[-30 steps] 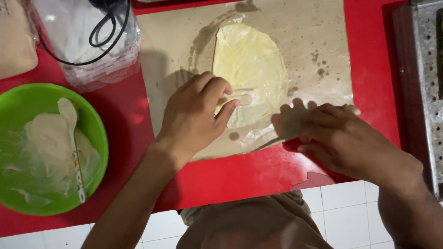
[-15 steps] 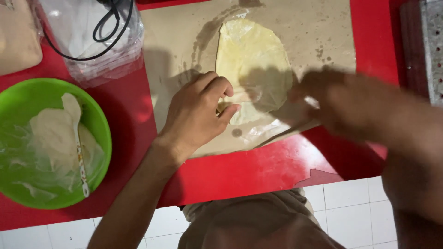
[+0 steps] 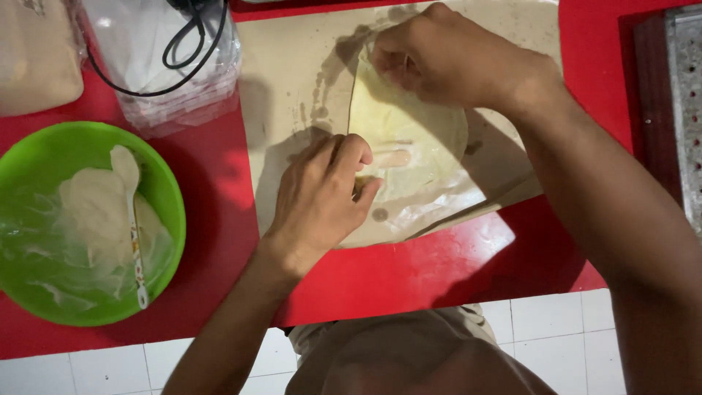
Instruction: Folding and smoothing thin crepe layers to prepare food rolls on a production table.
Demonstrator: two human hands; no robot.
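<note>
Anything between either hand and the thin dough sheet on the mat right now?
Nothing visible. The left hand already rests on the near edge of the dough sheet, and the right hand is on its far edge. The green bowl and the plastic bag sit off to the left, clear of both.

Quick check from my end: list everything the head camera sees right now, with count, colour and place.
dough sheet: one, pale yellow, thin, on the mat, centre top
mat: one, beige, greasy, on the red surface
red surface: one, under everything
bowl: one, green, left, holding pale filling
spoon: one, white, lying in the bowl
plastic container: one, clear, top left, black cord across it
beige bag: one, far top left, partly cut off
metal tray: one, grey, right edge
floor tiles: white, bottom
left hand: pressing the sheet's near edge
right hand: at the sheet's far edge
</note>
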